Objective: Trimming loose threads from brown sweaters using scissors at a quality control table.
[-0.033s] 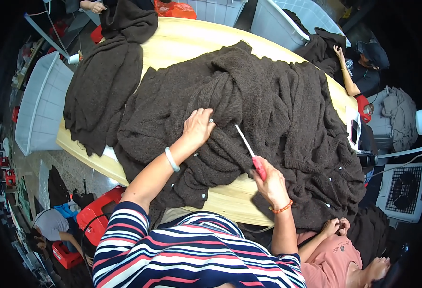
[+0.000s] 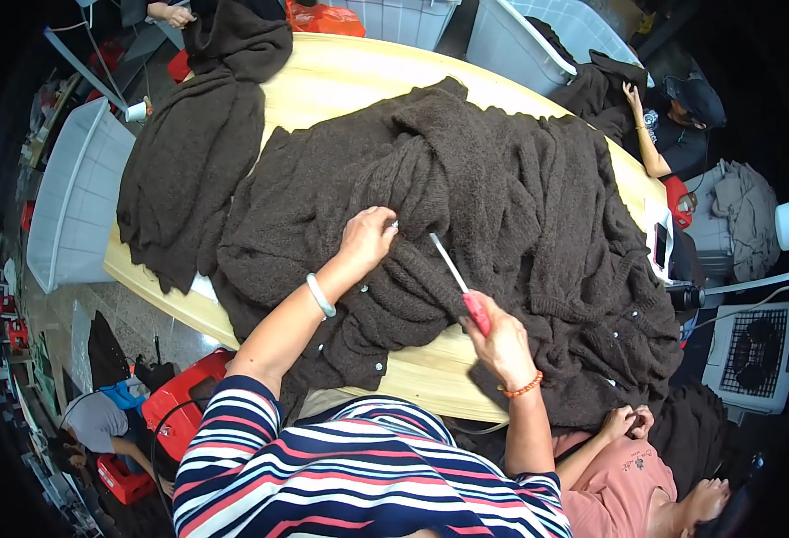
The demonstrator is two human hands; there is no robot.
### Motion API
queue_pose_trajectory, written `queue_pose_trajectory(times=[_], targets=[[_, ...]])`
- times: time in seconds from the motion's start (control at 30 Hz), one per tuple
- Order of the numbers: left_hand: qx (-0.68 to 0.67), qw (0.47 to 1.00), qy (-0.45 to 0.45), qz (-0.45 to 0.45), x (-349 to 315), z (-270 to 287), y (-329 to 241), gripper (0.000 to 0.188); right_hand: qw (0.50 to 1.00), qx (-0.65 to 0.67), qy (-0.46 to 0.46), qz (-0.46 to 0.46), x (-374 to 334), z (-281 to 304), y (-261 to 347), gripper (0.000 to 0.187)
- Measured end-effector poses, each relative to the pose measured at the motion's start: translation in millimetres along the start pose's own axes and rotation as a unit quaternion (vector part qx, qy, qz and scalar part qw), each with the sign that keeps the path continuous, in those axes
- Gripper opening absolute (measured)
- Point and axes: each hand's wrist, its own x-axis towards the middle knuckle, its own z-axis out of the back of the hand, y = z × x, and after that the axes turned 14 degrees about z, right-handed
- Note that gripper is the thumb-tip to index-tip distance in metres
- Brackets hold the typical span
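A dark brown knit cardigan (image 2: 322, 193) lies bunched across the table, with small shiny buttons (image 2: 364, 289) along its edge. My left hand (image 2: 369, 238) is closed on the knit, its thumb and fingers pinched beside a small shiny spot that looks like a button. In my right hand (image 2: 500, 341) is a red-handled screwdriver-like tool (image 2: 451, 265) with a straight, slim metal shaft. Its tip points up and left, close over the folds to the right of my left hand. Whether the tip touches the knit I cannot tell.
The pale wooden table (image 2: 349, 72) carries more dark knitwear (image 2: 192, 161) at the left. White plastic bins (image 2: 80, 193) stand around it. One co-worker (image 2: 654, 125) is at the right, another in pink (image 2: 623, 475) sits close by my right arm. A phone (image 2: 661, 244) lies at the right edge.
The tool's tip and my right hand have shifted slightly left. My left hand's fingers have drawn in a little.
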Motion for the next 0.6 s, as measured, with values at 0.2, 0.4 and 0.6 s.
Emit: queue_pose_trajectory(times=[0.2,0.4,0.6], targets=[[-0.374,0.905,0.153,0.132,5.1,-3.1,43.7,0.013,0.996,-0.035,0.077,0.024,9.4,-10.7,16.6,0.035],[-0.494,0.828,0.207,0.167,14.4,7.2,61.4,0.017,0.994,-0.002,0.100,0.042,23.0,-11.9,17.0,0.032],[-0.503,0.817,0.210,0.189,14.6,11.4,63.6,0.023,0.990,-0.016,0.135,0.047,35.8,-19.7,15.4,0.034]])
